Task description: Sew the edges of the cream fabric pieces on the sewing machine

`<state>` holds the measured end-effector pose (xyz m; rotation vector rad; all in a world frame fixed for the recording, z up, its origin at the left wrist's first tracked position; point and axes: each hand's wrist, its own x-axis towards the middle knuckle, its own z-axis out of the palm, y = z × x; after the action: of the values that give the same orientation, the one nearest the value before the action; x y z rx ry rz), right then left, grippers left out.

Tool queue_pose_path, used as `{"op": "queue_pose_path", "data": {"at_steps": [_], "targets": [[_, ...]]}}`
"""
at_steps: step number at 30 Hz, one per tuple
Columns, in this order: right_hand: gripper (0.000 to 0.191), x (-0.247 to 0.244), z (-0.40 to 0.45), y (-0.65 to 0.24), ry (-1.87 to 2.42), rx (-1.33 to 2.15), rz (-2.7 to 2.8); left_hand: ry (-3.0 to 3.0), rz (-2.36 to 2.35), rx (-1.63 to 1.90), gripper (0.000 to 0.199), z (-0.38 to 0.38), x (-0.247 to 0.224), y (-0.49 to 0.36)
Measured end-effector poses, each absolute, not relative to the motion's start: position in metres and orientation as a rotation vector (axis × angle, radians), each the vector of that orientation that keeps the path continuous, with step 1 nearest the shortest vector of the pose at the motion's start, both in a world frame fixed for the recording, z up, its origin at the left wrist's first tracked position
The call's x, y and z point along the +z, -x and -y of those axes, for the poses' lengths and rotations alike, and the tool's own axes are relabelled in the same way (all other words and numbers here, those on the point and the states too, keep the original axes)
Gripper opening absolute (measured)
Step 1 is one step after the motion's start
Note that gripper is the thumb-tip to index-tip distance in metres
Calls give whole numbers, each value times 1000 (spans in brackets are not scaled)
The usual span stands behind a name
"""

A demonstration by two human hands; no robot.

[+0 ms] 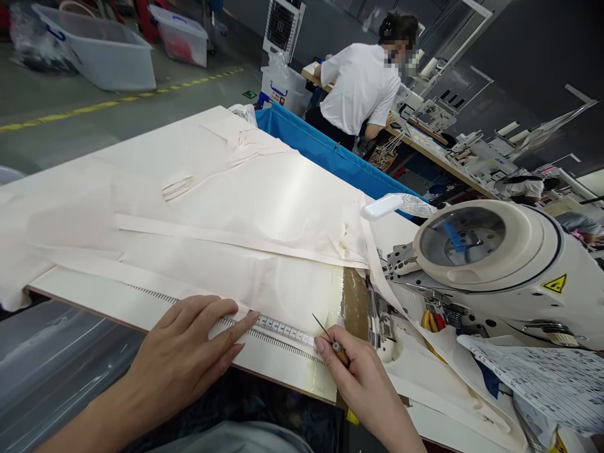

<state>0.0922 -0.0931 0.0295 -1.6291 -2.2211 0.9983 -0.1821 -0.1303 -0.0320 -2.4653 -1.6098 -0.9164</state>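
Note:
A short white measuring tape (283, 328) lies along the ruled front edge of the white table (198, 309). My left hand (201, 346) rests on the table with its fingers spread, one fingertip on the tape's left end. At the tape's right end, my right hand (352, 365) is closed around an awl (340, 353) with a wooden handle, its metal point upward and left. Cream fabric (226, 277) lies behind the tape, and a long folded cream strip (236, 239) crosses it toward the sewing machine.
The sewing machine (491, 264) stands at the right, with a printed sheet (542, 371) before it. A blue fabric bin (321, 145) borders the table's far side. Beyond it a person in white (361, 88) leans over a workbench. Plastic tubs (104, 50) stand at the upper left.

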Motion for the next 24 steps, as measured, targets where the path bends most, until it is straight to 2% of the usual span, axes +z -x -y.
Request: {"op": "queue_pose_path", "data": {"at_steps": [6, 12, 17, 24], "targets": [[36, 29, 95, -90, 1640, 981, 2207, 2466, 1608, -909, 36, 130, -33, 181], [22, 32, 97, -87, 1636, 959, 2140, 2440, 1600, -879, 36, 128, -33, 182], [18, 31, 99, -84, 1642, 888, 2141, 2464, 1523, -816, 39, 125, -36, 188], [8, 34, 99, -78, 1747, 800, 2193, 2586, 1642, -1009, 43, 125, -38, 193]]}}
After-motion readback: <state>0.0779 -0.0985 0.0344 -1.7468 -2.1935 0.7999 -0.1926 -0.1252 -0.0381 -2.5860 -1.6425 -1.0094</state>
